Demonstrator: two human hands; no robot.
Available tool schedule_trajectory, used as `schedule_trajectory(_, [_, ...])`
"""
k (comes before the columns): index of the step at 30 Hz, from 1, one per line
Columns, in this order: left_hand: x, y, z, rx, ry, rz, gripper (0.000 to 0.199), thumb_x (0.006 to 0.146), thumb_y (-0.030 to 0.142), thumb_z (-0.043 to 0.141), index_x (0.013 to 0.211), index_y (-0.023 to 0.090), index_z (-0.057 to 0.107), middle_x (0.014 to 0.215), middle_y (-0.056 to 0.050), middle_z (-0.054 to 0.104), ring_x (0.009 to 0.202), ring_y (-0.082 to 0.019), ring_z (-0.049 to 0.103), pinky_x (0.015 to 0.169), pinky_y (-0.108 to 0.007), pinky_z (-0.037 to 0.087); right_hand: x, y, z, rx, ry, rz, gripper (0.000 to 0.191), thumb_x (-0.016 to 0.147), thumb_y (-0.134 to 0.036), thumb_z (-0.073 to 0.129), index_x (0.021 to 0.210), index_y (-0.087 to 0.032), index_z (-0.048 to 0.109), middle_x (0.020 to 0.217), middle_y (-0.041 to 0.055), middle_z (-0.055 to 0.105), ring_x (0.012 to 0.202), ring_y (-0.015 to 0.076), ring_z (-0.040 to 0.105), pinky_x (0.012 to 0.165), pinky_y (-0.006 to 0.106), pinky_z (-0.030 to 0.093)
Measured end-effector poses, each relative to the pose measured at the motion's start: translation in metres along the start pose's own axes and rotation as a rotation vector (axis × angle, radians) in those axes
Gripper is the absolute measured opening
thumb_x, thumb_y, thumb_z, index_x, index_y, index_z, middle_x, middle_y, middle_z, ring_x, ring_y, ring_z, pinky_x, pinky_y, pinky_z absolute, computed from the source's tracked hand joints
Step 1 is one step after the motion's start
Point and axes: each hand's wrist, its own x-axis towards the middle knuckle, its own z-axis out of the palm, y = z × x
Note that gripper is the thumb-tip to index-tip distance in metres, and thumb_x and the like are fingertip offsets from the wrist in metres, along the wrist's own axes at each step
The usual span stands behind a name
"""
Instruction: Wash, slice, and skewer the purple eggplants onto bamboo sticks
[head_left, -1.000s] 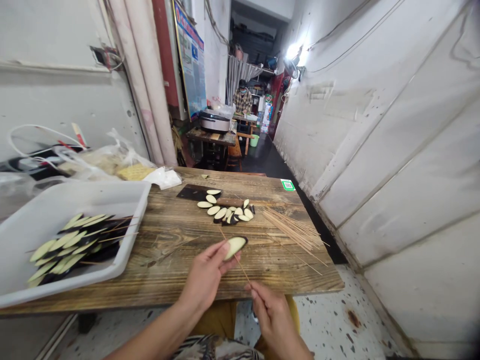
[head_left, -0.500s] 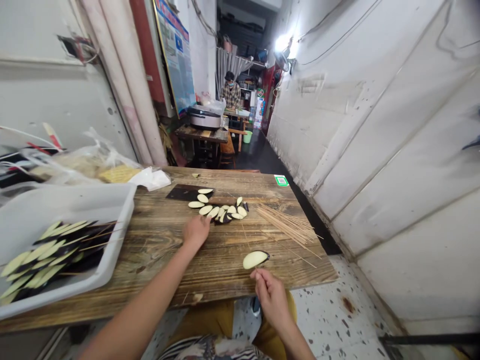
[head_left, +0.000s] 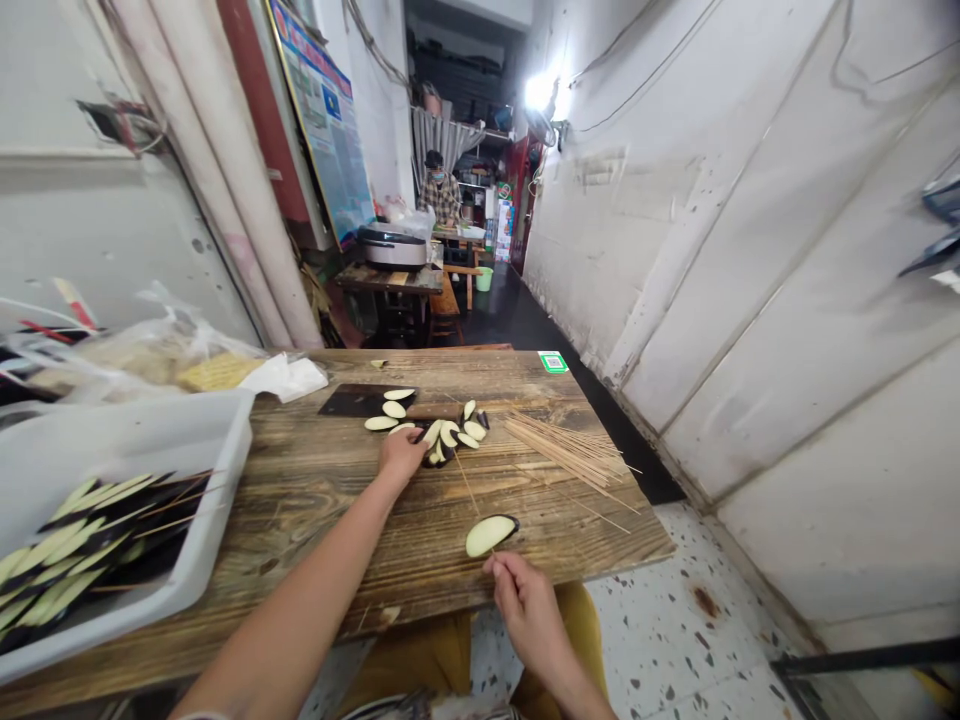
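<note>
Over the wooden table, my right hand (head_left: 517,590) pinches the near end of a thin wooden skewer (head_left: 466,484). One eggplant slice (head_left: 491,536) with pale flesh and dark skin is threaded on it, just above my fingertips. Farther forward, my left hand (head_left: 403,452) has its fingers closed at the left edge of a pile of eggplant slices (head_left: 450,434); its fingertips are partly hidden among them, and I cannot make out which slice they grip. Behind the pile lies a cleaver with a dark blade (head_left: 352,400) and wooden handle (head_left: 435,411).
Bare skewers (head_left: 566,450) lie right of the pile on the table (head_left: 300,540). A white tub (head_left: 238,430) at the left holds skewered eggplant. Plastic bags (head_left: 150,340) and white tissue (head_left: 289,377) sit behind it. A person (head_left: 441,192) stands at a far table.
My left hand has moved forward and right into the slices. The view has shifted slightly; my right hand still holds the skewer with its one slice.
</note>
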Motion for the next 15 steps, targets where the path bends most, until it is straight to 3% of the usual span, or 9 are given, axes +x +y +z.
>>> schedule_trajectory(5, [-0.028,0.011,-0.021,-0.351,-0.109,-0.042,0.027,0.082,0.016,0.053,0.109,0.013,0.056,0.11,-0.013,0.066,0.089,-0.017,0.065,0.074,-0.027,0.052,-0.001,-0.012,-0.002,-0.063,-0.006,-0.065,0.031,0.093,-0.035,0.039,0.084,-0.016,0.062,0.064,0.0023,0.059,0.059,0.014,0.054,0.052,0.021,0.039])
schedule_trajectory(10, [-0.069,0.016,-0.043,-0.886,-0.279,-0.287,0.015,0.078,0.008,0.06,0.092,0.01,0.062,0.093,-0.012,0.069,0.077,-0.015,0.067,0.06,-0.019,0.053,-0.002,-0.02,0.003,-0.088,-0.048,-0.102,0.03,0.093,-0.029,0.04,0.097,-0.016,0.067,0.082,0.0068,0.069,0.075,0.0179,0.063,0.07,0.026,0.045])
schedule_trajectory(15, [-0.09,0.024,-0.052,-0.978,-0.321,-0.356,0.012,0.078,0.007,0.059,0.09,0.008,0.064,0.089,-0.012,0.07,0.075,-0.018,0.068,0.067,-0.026,0.058,-0.002,-0.027,0.003,-0.043,-0.068,-0.086,0.032,0.094,-0.029,0.039,0.099,-0.016,0.068,0.086,0.0073,0.071,0.079,0.0182,0.064,0.072,0.027,0.046])
